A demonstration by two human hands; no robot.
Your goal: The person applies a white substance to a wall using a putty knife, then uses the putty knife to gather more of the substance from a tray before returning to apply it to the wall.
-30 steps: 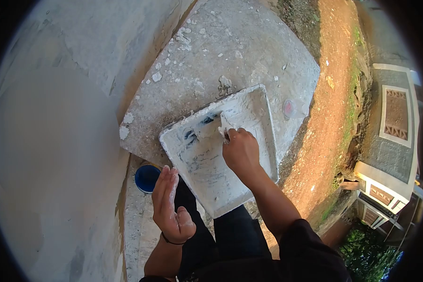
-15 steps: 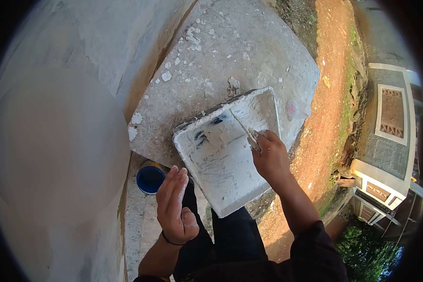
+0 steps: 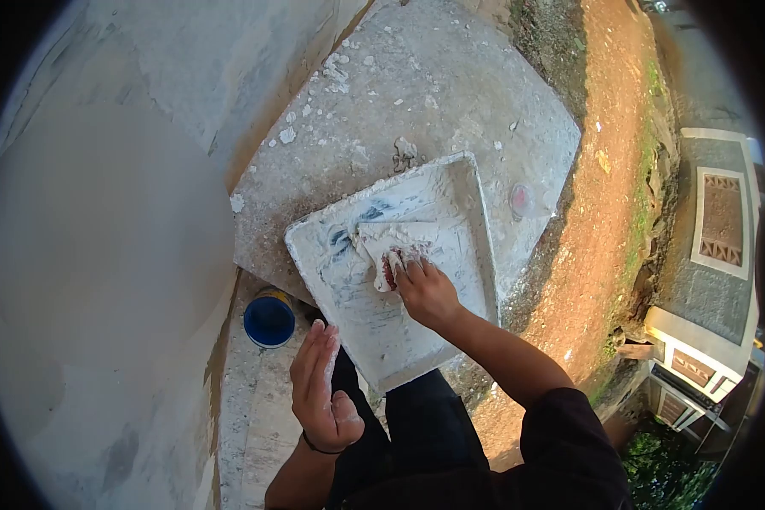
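My right hand point(image 3: 430, 293) grips a wide putty knife point(image 3: 404, 233) by its reddish handle; pale paste is smeared over the tool and onto my fingers. The blade lies flat-looking over the middle of a white rectangular tray point(image 3: 404, 361), whose inside is coated with streaky white paste. At the tray's lower left corner, my left hand point(image 3: 323, 395) is raised with its fingers stretched out side by side and white residue along the palm. Nothing is in it. A dark band circles that wrist.
Below the tray's left corner stands an open blue bucket point(image 3: 269, 321). The tray rests on a grey slab point(image 3: 450, 76) spattered with dried lumps. A clear plastic item point(image 3: 523, 201) lies right of the tray. A plastered wall point(image 3: 178, 51) runs along the left, an earth path point(image 3: 608, 170) along the right.
My right hand has moved left and down to the tray's middle, and the putty knife has turned from edge-on to broad face showing. My left hand stays nearly in place.
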